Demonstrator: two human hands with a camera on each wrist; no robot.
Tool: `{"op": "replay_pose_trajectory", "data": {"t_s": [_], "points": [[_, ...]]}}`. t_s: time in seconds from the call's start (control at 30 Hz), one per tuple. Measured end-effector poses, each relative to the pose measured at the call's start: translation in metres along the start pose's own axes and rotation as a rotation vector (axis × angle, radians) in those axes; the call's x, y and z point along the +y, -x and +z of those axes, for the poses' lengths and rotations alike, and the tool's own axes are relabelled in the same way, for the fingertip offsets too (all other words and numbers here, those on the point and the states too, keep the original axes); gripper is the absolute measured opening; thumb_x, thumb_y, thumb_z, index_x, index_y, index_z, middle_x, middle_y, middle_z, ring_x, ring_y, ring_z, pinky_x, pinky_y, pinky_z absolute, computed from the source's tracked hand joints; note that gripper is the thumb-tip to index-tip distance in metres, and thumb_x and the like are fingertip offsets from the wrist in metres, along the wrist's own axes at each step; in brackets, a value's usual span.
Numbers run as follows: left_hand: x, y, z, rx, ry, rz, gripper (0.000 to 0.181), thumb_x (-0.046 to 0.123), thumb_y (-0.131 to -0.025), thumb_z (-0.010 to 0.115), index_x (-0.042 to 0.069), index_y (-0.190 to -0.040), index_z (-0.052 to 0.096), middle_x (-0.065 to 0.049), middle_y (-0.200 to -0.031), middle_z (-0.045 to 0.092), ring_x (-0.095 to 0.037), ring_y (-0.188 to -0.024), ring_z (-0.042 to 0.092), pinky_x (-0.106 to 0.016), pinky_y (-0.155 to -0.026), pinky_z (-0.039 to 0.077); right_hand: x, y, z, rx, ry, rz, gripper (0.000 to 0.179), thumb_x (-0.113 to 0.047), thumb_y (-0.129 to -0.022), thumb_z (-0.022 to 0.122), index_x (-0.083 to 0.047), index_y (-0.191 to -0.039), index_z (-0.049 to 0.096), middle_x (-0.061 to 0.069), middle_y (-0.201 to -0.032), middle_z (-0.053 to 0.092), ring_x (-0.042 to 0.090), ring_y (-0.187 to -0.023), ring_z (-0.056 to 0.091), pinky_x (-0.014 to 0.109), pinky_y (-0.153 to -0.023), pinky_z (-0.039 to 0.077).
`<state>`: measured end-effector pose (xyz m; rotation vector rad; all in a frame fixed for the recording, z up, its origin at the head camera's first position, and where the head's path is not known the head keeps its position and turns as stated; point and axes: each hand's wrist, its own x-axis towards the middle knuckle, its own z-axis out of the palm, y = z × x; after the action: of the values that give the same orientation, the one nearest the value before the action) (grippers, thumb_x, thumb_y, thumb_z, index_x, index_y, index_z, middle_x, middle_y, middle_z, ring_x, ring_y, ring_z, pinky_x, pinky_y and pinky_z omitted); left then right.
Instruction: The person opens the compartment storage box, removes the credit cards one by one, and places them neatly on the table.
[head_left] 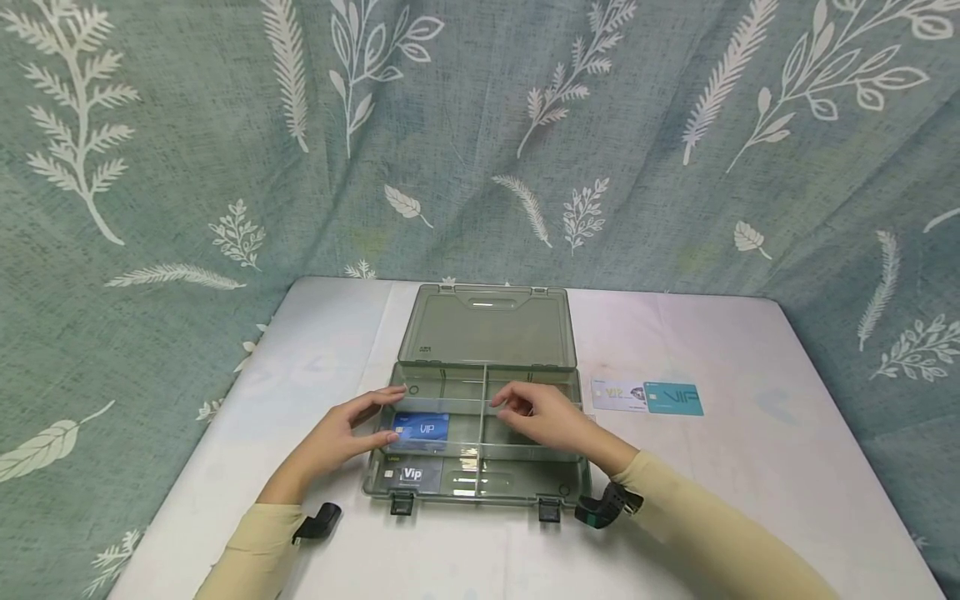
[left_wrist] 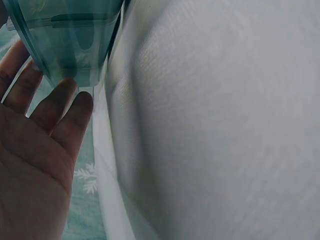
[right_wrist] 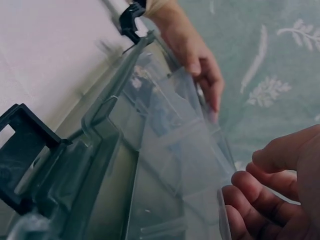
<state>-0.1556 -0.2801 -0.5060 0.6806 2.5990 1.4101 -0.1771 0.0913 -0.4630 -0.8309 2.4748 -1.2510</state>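
Observation:
A translucent grey-green compartment box (head_left: 534,490) lies on the table with its lid (head_left: 487,325) folded back. Inside, on the left, a blue VIP card (head_left: 423,427) sits in the middle row and a dark grey Vip card (head_left: 412,475) in the front row. The left hand (head_left: 341,433) rests at the box's left edge, thumb and fingers spread; the left wrist view shows its fingers extended against the side wall. Over the middle compartments, the right hand (head_left: 546,414) hangs with loosely bent fingers beside a clear divider (right_wrist: 175,165). I see nothing between its thumb and index finger.
Right of the box, a pale VIP card (head_left: 617,396) and a teal VIP card (head_left: 675,398) lie on the white tablecloth (head_left: 750,500), their edges meeting. Two black latches (head_left: 549,510) stick out at the box's front. A leaf-patterned curtain (head_left: 465,150) surrounds the table.

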Motion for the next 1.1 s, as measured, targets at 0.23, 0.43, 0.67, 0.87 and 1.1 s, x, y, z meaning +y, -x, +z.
{"op": "replay_pose_trajectory", "data": {"t_s": [0.23, 0.43, 0.67, 0.87, 1.1], "points": [[0.003, 0.000, 0.000, -0.001, 0.002, -0.009, 0.058, 0.022, -0.091, 0.079, 0.010, -0.143, 0.058, -0.003, -0.154, 0.049, -0.032, -0.143, 0.042, -0.013, -0.115, 0.030, -0.008, -0.011, 0.004, -0.025, 0.021, -0.022, 0.020, -0.020, -0.101, 0.063, -0.013, -0.118, 0.071, -0.009, -0.089, 0.064, 0.008, -0.078, 0.059, 0.026, -0.067, 0.052], [0.002, 0.000, 0.000, 0.000, -0.008, -0.008, 0.058, 0.023, -0.091, 0.079, 0.011, -0.144, 0.057, -0.003, -0.154, 0.049, -0.032, -0.143, 0.042, -0.012, -0.114, 0.030, -0.017, -0.021, 0.008, -0.041, -0.037, -0.044, 0.017, -0.019, -0.101, 0.063, -0.017, -0.116, 0.071, -0.008, -0.094, 0.066, 0.009, -0.084, 0.060, 0.027, -0.073, 0.054], [0.003, -0.001, 0.000, -0.002, 0.001, -0.008, 0.058, 0.022, -0.091, 0.080, 0.012, -0.143, 0.058, -0.003, -0.154, 0.049, -0.032, -0.143, 0.042, -0.014, -0.115, 0.030, -0.033, -0.031, 0.015, -0.103, -0.097, -0.034, 0.021, -0.018, -0.101, 0.064, -0.014, -0.122, 0.069, -0.005, -0.103, 0.067, 0.010, -0.092, 0.063, 0.026, -0.082, 0.056], [0.002, -0.002, 0.000, -0.001, 0.002, -0.006, 0.058, 0.022, -0.091, 0.080, 0.011, -0.143, 0.058, -0.002, -0.154, 0.049, -0.031, -0.143, 0.043, -0.014, -0.115, 0.031, -0.043, -0.040, 0.020, -0.162, -0.115, -0.024, 0.029, -0.018, -0.100, 0.065, -0.012, -0.129, 0.066, -0.002, -0.112, 0.069, 0.014, -0.100, 0.066, 0.024, -0.088, 0.055], [0.002, -0.002, -0.001, -0.007, -0.011, -0.013, 0.058, 0.023, -0.091, 0.079, 0.011, -0.144, 0.057, -0.002, -0.154, 0.049, -0.030, -0.143, 0.042, -0.021, -0.117, 0.033, -0.050, -0.047, 0.027, -0.279, -0.198, 0.094, 0.044, -0.024, -0.100, 0.064, -0.002, -0.138, 0.059, 0.009, -0.127, 0.067, 0.020, -0.116, 0.064, 0.030, -0.096, 0.055]]}}
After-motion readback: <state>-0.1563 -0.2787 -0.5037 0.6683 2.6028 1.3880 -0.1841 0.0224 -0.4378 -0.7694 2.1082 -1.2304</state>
